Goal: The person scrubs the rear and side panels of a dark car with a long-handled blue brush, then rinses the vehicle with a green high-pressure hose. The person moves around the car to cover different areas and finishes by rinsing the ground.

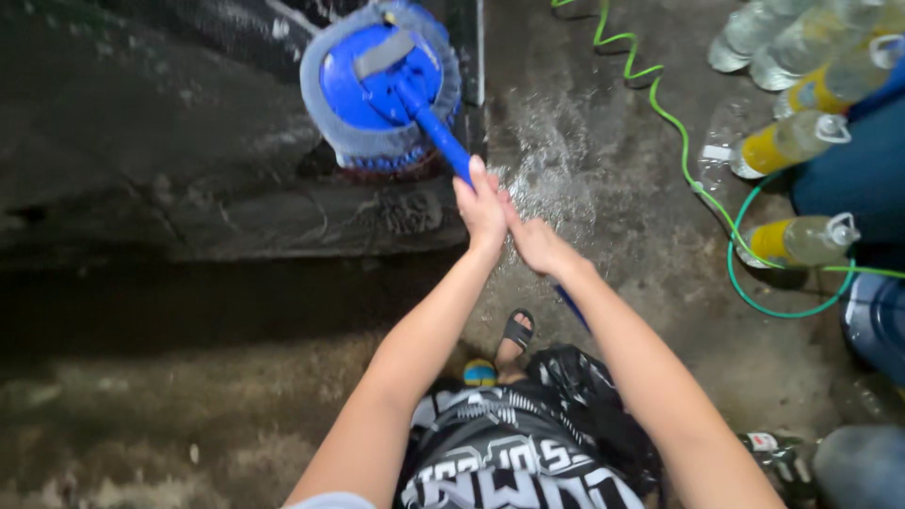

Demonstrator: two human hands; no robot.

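Both hands, left hand and right hand, clasp the blue mop handle near yellow-labelled bottles.

Mop head lies ahead on the mat; bottles far right.

I see see-through plastic bottles with yellow liquid lying at the right, one with a white label.

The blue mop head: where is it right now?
In the head view, the blue mop head sits top centre, pressed against the dark wet surface, just above the left hand and right hand gripping its handle.
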